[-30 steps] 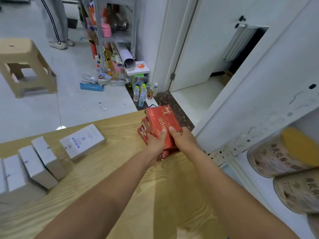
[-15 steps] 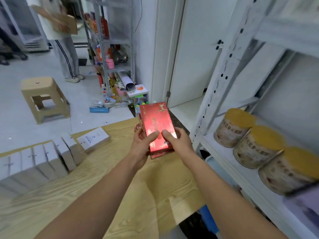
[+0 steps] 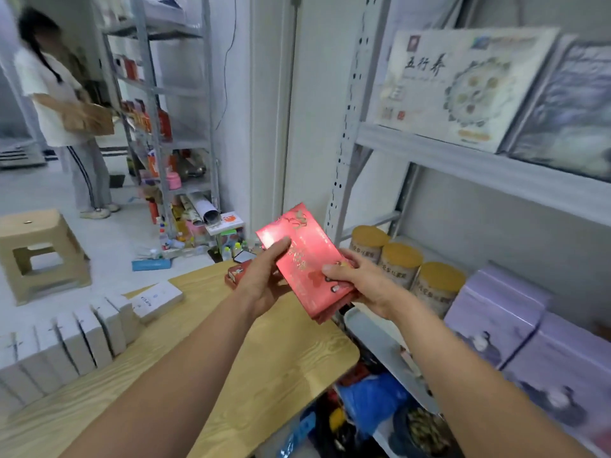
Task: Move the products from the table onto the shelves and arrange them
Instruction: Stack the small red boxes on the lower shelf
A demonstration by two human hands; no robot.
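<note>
Centrally, left hand (image 3: 264,285) and right hand (image 3: 367,289) each clasp the red boxes (image 3: 307,262) (a stack) over the table (image 3: 264,375)'s right edge, near the shelves (image 3: 463,157).

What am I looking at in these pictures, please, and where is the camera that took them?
There is no machine here. A person works with bare hands, and every picture comes from one wide-angle camera worn on their head, looking forward and down. The two forearms reaching in from the bottom are therefore the wearer's own.

The left hand and the right hand together hold red boxes, apparently a small stack, lifted above the wooden table. Each hand grips one side.

On the table lie a lone red box near the far edge and a row of white boxes on the left. To the right stands the white shelf, with yellow-lidded tins and purple boxes on its lower level.
</note>
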